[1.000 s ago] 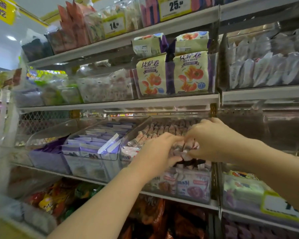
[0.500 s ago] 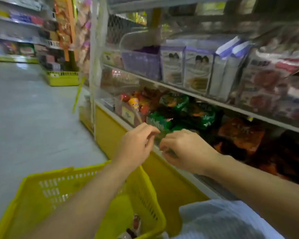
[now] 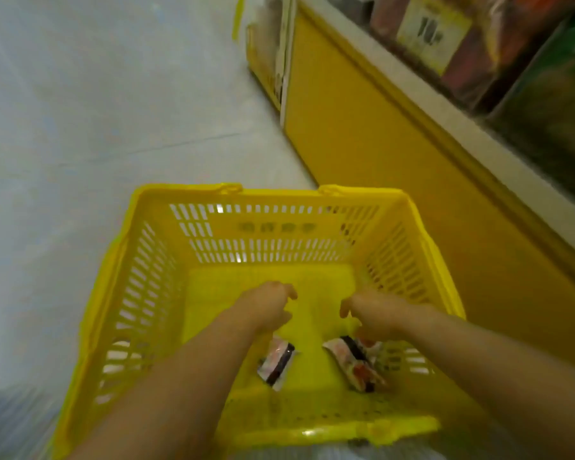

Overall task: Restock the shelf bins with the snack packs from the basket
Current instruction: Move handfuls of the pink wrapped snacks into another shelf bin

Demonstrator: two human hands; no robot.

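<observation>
- Reaching into yellow basket (image 3: pixel 153 293), lower centre of frame.
- Noted left hand (image 3: pixel 266 305): fingers loosely curled, nothing held, above basket floor.
- Logged left pack (image 3: pixel 277 364) flat on floor, just below that hand in frame; long axis upper right to lower left.
- Logged right pack (image 3: pixel 352 365) near it, to the right; long axis upper left to lower right; second pack beside it possible, too blurred.
- Noted right hand (image 3: pixel 375 310): fingers loosely bent, empty, just above right pack in frame.
- Count: 1 basket, 2 hands, 2 packs sure, third doubtful; each hand nearest own-side pack.
</observation>
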